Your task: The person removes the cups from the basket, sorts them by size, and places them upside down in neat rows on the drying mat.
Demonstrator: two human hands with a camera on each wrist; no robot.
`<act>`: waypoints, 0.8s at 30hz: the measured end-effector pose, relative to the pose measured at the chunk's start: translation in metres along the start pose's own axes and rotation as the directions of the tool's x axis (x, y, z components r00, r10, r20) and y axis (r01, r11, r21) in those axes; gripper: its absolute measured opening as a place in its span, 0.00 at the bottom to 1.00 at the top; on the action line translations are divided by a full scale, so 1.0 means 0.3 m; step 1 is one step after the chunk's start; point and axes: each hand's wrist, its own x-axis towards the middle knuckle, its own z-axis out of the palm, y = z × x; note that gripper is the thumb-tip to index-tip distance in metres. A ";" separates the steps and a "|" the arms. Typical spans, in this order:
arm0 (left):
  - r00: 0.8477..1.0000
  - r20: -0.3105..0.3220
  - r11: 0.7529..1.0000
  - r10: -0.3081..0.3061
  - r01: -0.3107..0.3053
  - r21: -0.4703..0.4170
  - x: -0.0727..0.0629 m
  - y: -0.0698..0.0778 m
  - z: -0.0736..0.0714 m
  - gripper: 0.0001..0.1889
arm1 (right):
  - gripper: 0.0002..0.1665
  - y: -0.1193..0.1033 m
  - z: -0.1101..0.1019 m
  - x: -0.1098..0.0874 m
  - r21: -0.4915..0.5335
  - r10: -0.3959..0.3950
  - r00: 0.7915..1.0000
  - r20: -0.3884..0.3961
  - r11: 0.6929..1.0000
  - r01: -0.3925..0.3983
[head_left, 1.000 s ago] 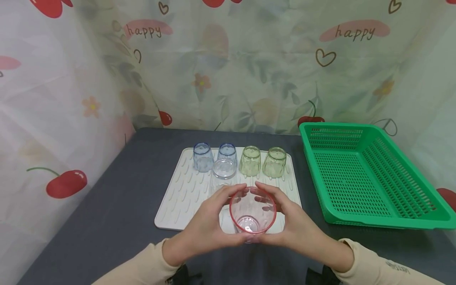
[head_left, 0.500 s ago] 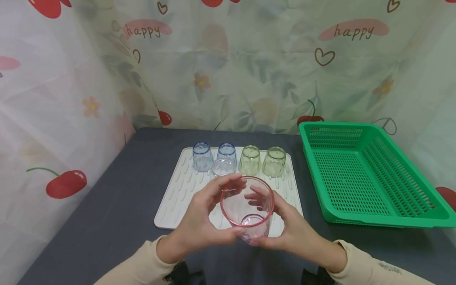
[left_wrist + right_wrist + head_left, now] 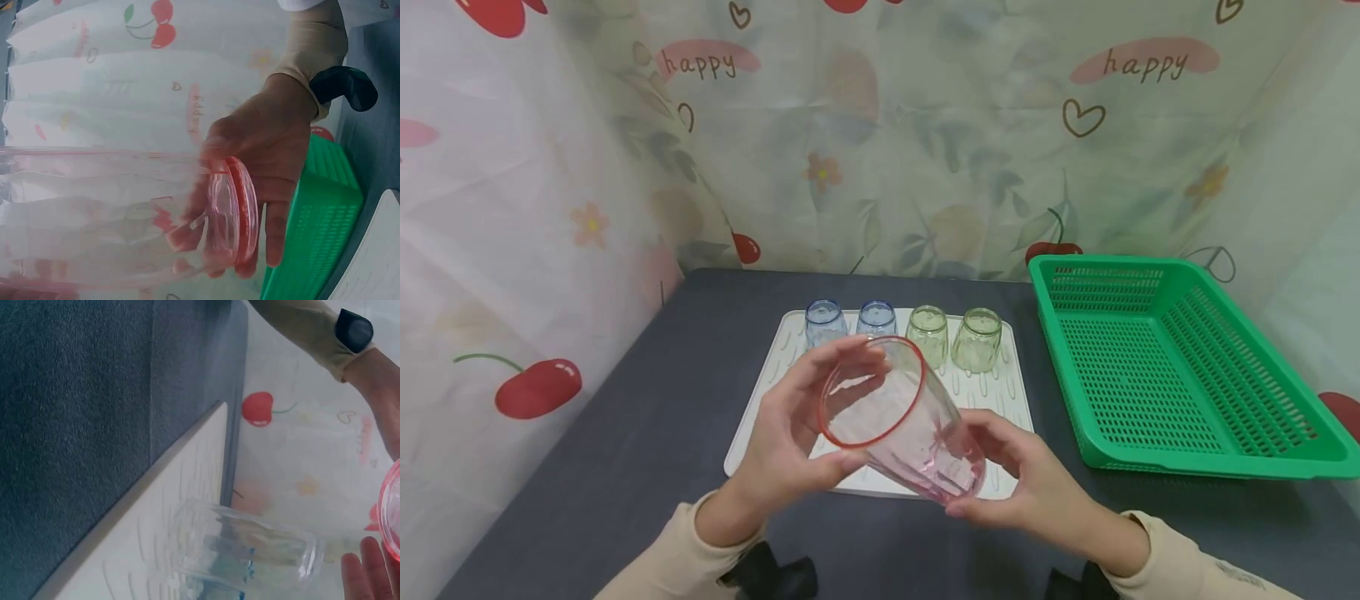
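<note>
A tumbler of clear pink glass with a red rim (image 3: 925, 433) is held above the front of the white mat. It lies tilted, its mouth facing left and its thick base to the right. My left hand (image 3: 782, 442) grips it near the rim, fingers behind and thumb in front. At the base, my right hand (image 3: 1030, 467) holds it between thumb and fingers. The left wrist view shows the pink tumbler's base (image 3: 234, 212) against the right hand (image 3: 262, 150). An upside-down clear glass (image 3: 250, 544) stands on the mat in the right wrist view; in the head view it is hidden.
Two blue glasses (image 3: 825, 321) and two green glasses (image 3: 977, 342) stand upside down along the back of the white draining mat (image 3: 760, 417). A green plastic basket (image 3: 1075, 417) sits at the right on the dark table (image 3: 647, 433). Patterned curtains (image 3: 925, 167) enclose the back and sides.
The pink tumbler has tipped from mouth-up to lying on a slant, mouth to the left. My left hand has moved left and up with the rim; the right hand has shifted to the base.
</note>
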 end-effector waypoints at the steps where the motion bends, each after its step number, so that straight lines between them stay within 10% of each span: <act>1: 1.000 0.004 1.000 -0.008 0.008 -0.009 -0.002 -0.002 -0.006 0.40 | 0.42 -0.003 -0.008 -0.001 0.014 0.005 1.000 -0.009 1.000 -0.004; 7: 0.993 0.032 0.992 -0.111 0.109 0.063 -0.017 0.013 -0.053 0.43 | 0.41 -0.033 -0.068 0.003 0.108 0.007 0.994 -0.108 0.994 0.005; 15: 0.956 0.127 0.923 -0.266 0.215 0.319 -0.040 0.014 -0.087 0.54 | 0.39 -0.085 -0.129 0.027 0.215 -0.081 0.958 -0.274 0.966 0.143; 24: 0.950 0.059 0.813 -0.307 0.230 0.535 -0.075 0.005 -0.152 0.45 | 0.40 -0.061 -0.132 0.047 0.058 0.024 0.964 -0.265 0.998 -0.009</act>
